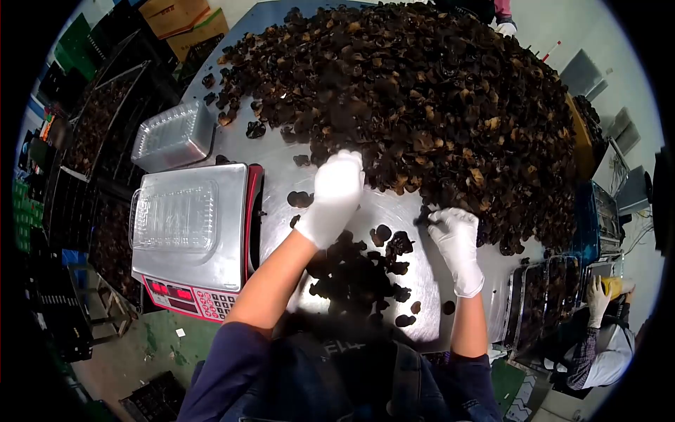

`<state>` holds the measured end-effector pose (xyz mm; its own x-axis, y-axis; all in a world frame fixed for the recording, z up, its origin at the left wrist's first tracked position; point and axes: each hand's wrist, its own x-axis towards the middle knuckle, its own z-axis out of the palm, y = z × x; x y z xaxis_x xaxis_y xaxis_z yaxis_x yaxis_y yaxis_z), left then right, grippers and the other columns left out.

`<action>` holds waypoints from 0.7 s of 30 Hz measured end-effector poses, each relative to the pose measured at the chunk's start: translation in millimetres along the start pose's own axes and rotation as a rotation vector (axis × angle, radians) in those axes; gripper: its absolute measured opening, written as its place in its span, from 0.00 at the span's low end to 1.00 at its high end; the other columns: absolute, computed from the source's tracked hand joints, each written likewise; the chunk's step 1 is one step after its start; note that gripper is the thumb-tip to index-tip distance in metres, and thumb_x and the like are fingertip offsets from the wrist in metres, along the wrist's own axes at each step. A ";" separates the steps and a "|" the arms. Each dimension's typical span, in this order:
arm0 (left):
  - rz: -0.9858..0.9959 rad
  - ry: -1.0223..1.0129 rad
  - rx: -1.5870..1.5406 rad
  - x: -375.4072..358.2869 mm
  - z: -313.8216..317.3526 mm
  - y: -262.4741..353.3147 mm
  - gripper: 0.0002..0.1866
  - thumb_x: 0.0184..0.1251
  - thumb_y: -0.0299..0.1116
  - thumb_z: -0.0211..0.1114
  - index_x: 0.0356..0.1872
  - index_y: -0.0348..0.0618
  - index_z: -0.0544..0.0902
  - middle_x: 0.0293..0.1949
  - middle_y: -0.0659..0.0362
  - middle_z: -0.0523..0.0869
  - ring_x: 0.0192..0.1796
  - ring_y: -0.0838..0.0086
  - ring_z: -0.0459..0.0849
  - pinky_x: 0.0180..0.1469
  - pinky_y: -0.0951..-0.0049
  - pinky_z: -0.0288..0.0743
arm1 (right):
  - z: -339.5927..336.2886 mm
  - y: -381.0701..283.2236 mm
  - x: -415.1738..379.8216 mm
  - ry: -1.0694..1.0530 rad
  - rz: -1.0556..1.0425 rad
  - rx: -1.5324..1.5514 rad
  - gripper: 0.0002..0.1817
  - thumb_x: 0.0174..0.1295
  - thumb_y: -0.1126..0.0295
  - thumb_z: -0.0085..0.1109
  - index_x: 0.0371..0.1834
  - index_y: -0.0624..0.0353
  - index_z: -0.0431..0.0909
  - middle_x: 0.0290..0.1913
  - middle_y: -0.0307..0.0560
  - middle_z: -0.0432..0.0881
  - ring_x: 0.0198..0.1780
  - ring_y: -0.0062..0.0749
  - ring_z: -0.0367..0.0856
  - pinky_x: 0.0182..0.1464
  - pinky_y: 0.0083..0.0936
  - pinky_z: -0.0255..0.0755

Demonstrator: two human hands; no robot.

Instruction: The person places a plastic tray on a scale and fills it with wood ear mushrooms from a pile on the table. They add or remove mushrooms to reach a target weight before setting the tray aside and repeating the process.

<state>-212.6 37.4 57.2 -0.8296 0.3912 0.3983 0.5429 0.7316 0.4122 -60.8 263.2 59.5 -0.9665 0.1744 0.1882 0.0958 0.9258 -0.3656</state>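
A large heap of dark wood ear mushrooms [422, 98] covers the far part of the metal table. My left hand [336, 193], in a white glove, is closed at the near edge of the heap; whatever it may hold is hidden. To the right, my gloved right hand [455, 239] has its fingers curled together, with a dark wood ear piece [425, 214] at the fingertips. Between my forearms and close to my body lies a smaller, partly blurred pile of wood ears [351, 271], with loose pieces around it.
On the left, a red-and-silver scale [232, 271] carries a clear plastic tray [176, 218]. Stacked clear trays [174, 137] stand behind it. Filled clear trays [541, 295] line the right side. Two other people are partly visible: a gloved hand [506, 29] at the far edge, another [598, 302] at right.
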 end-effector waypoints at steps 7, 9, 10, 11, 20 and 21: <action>0.044 -0.237 0.046 -62.0 4.1 -15.0 0.06 0.63 0.30 0.65 0.30 0.39 0.80 0.29 0.48 0.84 0.32 0.50 0.84 0.36 0.57 0.78 | 49.7 -7.2 70.8 0.188 -0.081 -0.202 0.14 0.52 0.63 0.70 0.43 0.51 0.86 0.37 0.43 0.82 0.44 0.38 0.79 0.49 0.36 0.67; 0.075 -0.345 -0.077 -62.4 -19.6 -8.6 0.07 0.63 0.32 0.65 0.31 0.40 0.81 0.28 0.48 0.84 0.32 0.50 0.84 0.37 0.57 0.78 | 59.6 -10.5 86.2 0.094 -0.066 -0.463 0.12 0.50 0.63 0.71 0.38 0.49 0.87 0.37 0.41 0.80 0.47 0.39 0.78 0.46 0.36 0.67; 0.109 -0.450 -0.206 -62.2 -28.8 -7.6 0.07 0.63 0.33 0.66 0.32 0.40 0.82 0.27 0.48 0.84 0.33 0.50 0.84 0.38 0.57 0.79 | 58.1 -10.4 85.0 0.097 -0.065 -0.461 0.12 0.50 0.63 0.71 0.38 0.49 0.87 0.37 0.41 0.80 0.47 0.39 0.78 0.46 0.36 0.67; 0.092 -0.438 -0.224 -65.8 -24.8 -13.1 0.07 0.62 0.35 0.66 0.33 0.42 0.84 0.29 0.48 0.85 0.36 0.52 0.85 0.40 0.57 0.79 | 54.3 -8.8 82.2 0.140 -0.093 -0.359 0.11 0.51 0.63 0.69 0.38 0.49 0.86 0.37 0.41 0.80 0.45 0.38 0.78 0.46 0.37 0.67; 0.104 -0.071 -0.130 0.9 18.7 20.4 0.10 0.60 0.33 0.65 0.38 0.37 0.83 0.38 0.46 0.85 0.44 0.52 0.84 0.46 0.57 0.79 | -116.7 -6.7 -111.9 -0.534 -0.054 -0.005 0.18 0.44 0.66 0.78 0.41 0.52 0.89 0.35 0.49 0.87 0.31 0.38 0.86 0.38 0.32 0.79; 0.103 -0.074 -0.133 11.4 36.6 20.2 0.10 0.60 0.33 0.65 0.38 0.37 0.83 0.38 0.46 0.85 0.44 0.52 0.84 0.46 0.57 0.79 | -119.1 -1.5 -127.1 -0.494 0.087 -0.002 0.18 0.44 0.67 0.78 0.42 0.54 0.88 0.33 0.50 0.87 0.31 0.39 0.86 0.37 0.33 0.78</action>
<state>-215.8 77.1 40.1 -0.7737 0.5038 0.3842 0.6335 0.6076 0.4791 90.3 279.6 144.7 -0.9522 0.0721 -0.2970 0.1813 0.9155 -0.3591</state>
